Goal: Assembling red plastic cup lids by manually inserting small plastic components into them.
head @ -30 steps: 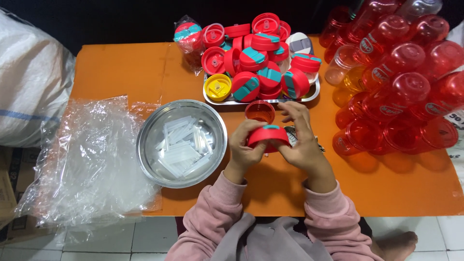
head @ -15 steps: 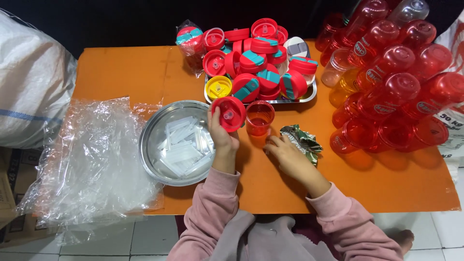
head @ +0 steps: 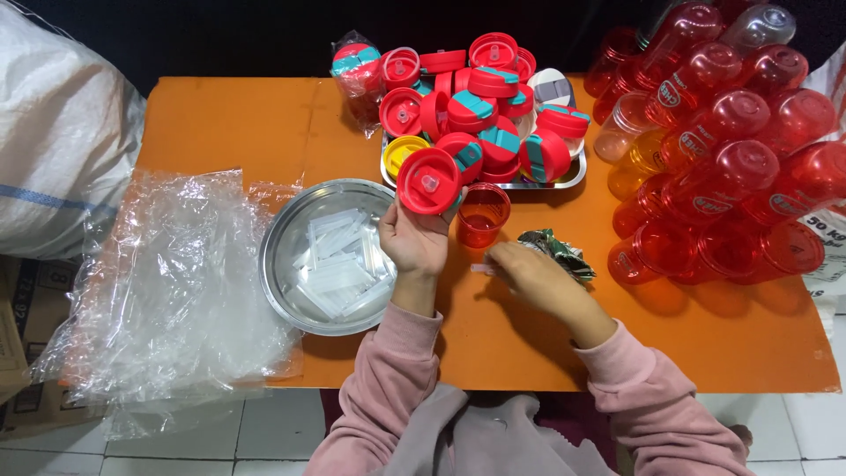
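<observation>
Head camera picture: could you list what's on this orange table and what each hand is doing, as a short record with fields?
Surface: orange table
Left hand: holds a red round lid up, inner side showing
Right hand: on the table, fingertips at a small clear piece
Between the hands: small red cup, upright
Left of the hands: round metal bowl of clear packets
Behind: metal tray heaped with red lids
Right: stacked red bottles
Far left: clear plastic bags

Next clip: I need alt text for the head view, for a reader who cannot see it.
Seen from above, a person's left hand holds up a red lid while the right hand rests on an orange table beside a small red cup. Around them lie a steel bowl of clear packets, a tray piled with lids, stacked red bottles and crumpled plastic bags.
</observation>
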